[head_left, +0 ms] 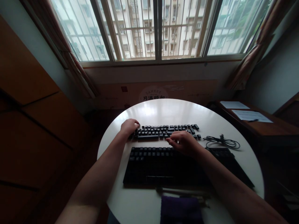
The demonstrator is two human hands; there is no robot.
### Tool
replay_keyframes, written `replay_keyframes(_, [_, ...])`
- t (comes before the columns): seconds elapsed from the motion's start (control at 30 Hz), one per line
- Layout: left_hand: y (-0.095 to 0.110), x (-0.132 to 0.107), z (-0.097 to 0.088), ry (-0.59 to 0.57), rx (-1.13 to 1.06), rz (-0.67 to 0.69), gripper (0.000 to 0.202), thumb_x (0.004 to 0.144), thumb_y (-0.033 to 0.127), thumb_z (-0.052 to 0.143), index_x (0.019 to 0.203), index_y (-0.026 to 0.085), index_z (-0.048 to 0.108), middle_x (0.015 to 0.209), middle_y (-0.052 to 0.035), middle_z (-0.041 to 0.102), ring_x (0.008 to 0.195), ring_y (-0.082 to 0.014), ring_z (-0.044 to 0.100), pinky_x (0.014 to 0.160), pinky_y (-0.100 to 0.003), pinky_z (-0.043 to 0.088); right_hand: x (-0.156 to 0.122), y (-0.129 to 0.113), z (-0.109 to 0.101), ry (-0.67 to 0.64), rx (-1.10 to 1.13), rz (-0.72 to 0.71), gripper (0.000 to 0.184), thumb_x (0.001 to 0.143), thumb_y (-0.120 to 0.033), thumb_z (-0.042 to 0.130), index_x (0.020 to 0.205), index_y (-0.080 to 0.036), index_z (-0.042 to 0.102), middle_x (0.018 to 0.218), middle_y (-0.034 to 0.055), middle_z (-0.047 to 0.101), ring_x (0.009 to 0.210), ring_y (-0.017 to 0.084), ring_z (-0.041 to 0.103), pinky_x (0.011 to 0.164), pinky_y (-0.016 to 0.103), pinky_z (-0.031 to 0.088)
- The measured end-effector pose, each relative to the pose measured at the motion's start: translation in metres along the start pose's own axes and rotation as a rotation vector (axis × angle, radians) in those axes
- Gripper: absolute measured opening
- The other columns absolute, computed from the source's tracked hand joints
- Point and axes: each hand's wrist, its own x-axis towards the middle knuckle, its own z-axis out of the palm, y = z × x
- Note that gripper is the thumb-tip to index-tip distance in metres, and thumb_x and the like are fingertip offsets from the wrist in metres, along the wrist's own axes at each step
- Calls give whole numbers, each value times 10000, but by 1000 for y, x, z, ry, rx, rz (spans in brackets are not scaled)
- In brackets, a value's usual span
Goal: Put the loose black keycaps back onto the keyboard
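Together, left hand [129,126] and right hand [183,142] touch the keycap rows [153,130], fingers curled, any grip impossible to tell

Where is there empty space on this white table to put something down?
The far part of the table, beyond the keycaps, is bare. So is the strip left of the keyboard and the near edge left of the purple cloth. The middle is crowded: left hand, right hand, and a cable to the right.
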Motion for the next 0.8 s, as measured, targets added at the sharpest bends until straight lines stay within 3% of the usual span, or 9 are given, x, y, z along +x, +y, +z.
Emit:
replay_keyframes(0.17, [10, -15, -17, 59, 20, 64, 259, 847, 393, 616, 978, 234, 773, 1146, -75, 722, 1080, -259, 633, 895, -315, 482, 0, 0, 0, 2, 0, -7, 445, 959, -344, 511, 558, -182, 408, 577, -17, 440, 525, 105, 400, 561, 257, 289])
replay_keyframes(0.27, [19, -39, -41, 51, -74, 231, 273, 846, 406, 614, 986, 225, 763, 1074, -61, 731, 983, -226, 651, 852, -299, 491, -1, 0, 0, 3, 0, -8, 443, 961, -341, 512, 558, -183, 415, 576, -17, 442, 529, 107, 415, 564, 255, 295])
replay_keyframes(0.37, [29, -69, -64, -159, -275, 503, 266, 828, 391, 628, 965, 194, 743, 922, -45, 726, 806, -178, 649, 714, -259, 494, -1, 0, 0, -6, -2, -5, 434, 958, -336, 520, 564, -181, 426, 586, -13, 468, 536, 109, 440, 569, 254, 305])
replay_keyframes(0.47, [40, -93, -79, -351, -298, 650, 207, 822, 329, 618, 938, 184, 711, 786, -5, 685, 673, -133, 594, 621, -232, 445, -1, 1, 0, -7, -14, 7, 434, 959, -350, 527, 570, -180, 437, 599, -10, 484, 539, 109, 448, 567, 253, 307])
replay_keyframes(0.63, [55, -112, -88, -494, -184, 690, 85, 783, 264, 598, 816, 198, 640, 749, 18, 649, 634, -122, 561, 552, -225, 386, 0, 1, -1, -8, -2, -2, 439, 959, -337, 526, 561, -181, 429, 581, -16, 464, 530, 107, 431, 561, 253, 306])
replay_keyframes(0.8, [59, -120, -87, -550, -38, 657, 68, 752, 274, 605, 760, 207, 610, 710, 13, 629, 605, -136, 540, 516, -244, 352, 0, 1, -2, -21, -13, 0, 437, 962, -344, 523, 563, -182, 449, 590, -8, 482, 529, 110, 437, 558, 256, 310])
